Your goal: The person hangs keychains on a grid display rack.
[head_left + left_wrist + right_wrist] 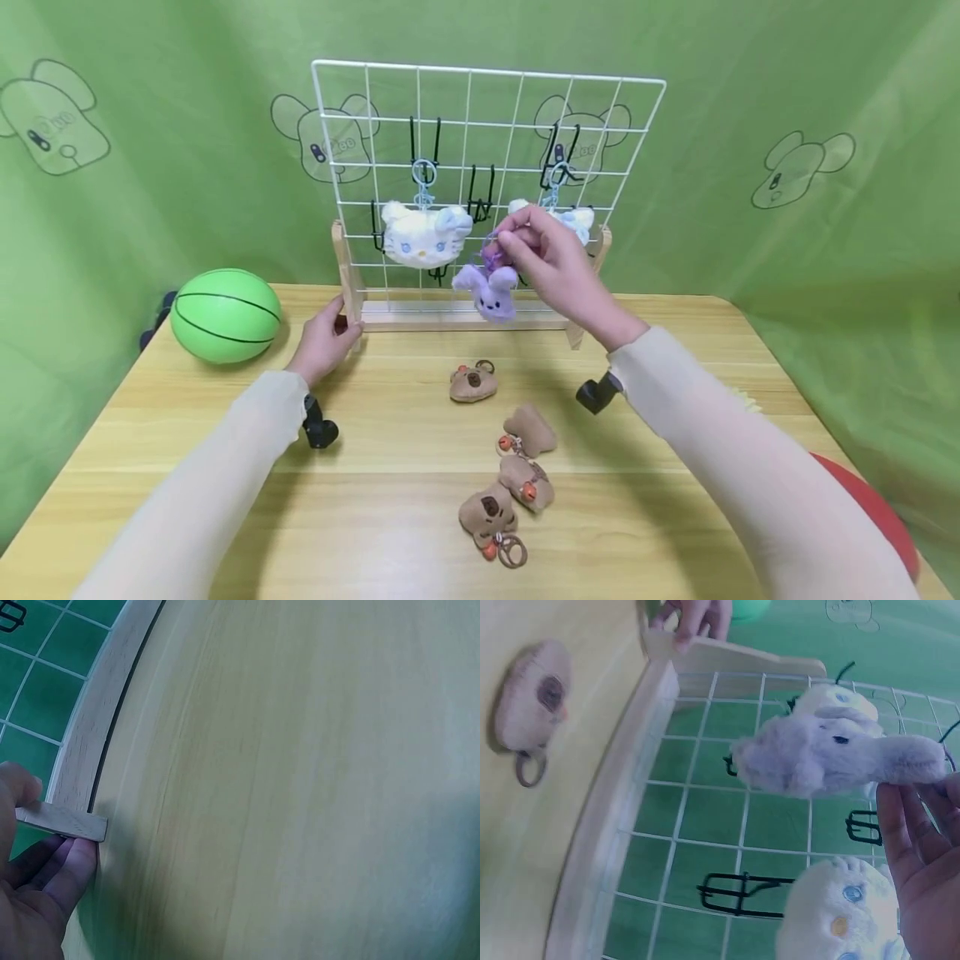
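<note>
Standing along the tabletop's [367, 533] far edge, the white wire rack [412, 317] is gripped at its left end support [344, 254] by the left hand [322, 343], thumb and fingers closed round it, presumably to steady it. Two white plush heads [422, 237] hang from its black hooks [412, 137]; before them, above the tabletop, the right hand [551, 258] pinches a purple rabbit plush [492, 302] by the cord [492, 260], fingers nearly closed, probably so the body dangles free. Four brown plush charms [486, 512] lie loose from tabletop centre toward its near edge.

Only small, blurred, illegible lettering [344, 145] on the green backdrop's [202, 200] printed cartoon heads [336, 158].
</note>
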A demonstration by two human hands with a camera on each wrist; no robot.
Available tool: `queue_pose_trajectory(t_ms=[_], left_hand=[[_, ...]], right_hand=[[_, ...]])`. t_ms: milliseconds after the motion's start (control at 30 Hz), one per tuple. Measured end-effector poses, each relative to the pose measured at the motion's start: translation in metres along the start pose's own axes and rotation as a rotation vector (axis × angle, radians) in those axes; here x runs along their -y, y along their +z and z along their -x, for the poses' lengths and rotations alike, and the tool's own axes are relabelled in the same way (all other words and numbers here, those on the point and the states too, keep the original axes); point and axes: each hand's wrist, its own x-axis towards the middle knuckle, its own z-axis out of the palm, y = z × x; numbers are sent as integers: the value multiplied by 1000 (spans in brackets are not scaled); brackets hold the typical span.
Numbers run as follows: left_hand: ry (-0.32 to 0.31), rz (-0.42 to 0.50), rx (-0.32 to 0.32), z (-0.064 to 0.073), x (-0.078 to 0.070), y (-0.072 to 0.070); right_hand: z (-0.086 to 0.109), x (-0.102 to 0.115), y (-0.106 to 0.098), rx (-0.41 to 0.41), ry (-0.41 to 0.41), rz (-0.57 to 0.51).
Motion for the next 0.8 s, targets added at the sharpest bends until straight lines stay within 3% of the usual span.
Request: queue_pose_trajectory(t_ms=[300,500,800], left_hand=[[-12,1,1,0,1,0],[9,-13,-6,-3,1,2],[19,-22,-18,-1,5,1]], right_hand=[[-26,-3,1,-77,74,72],[-35,-4,4,-167,63,117],[-46,-1,14,-190,126,199]])
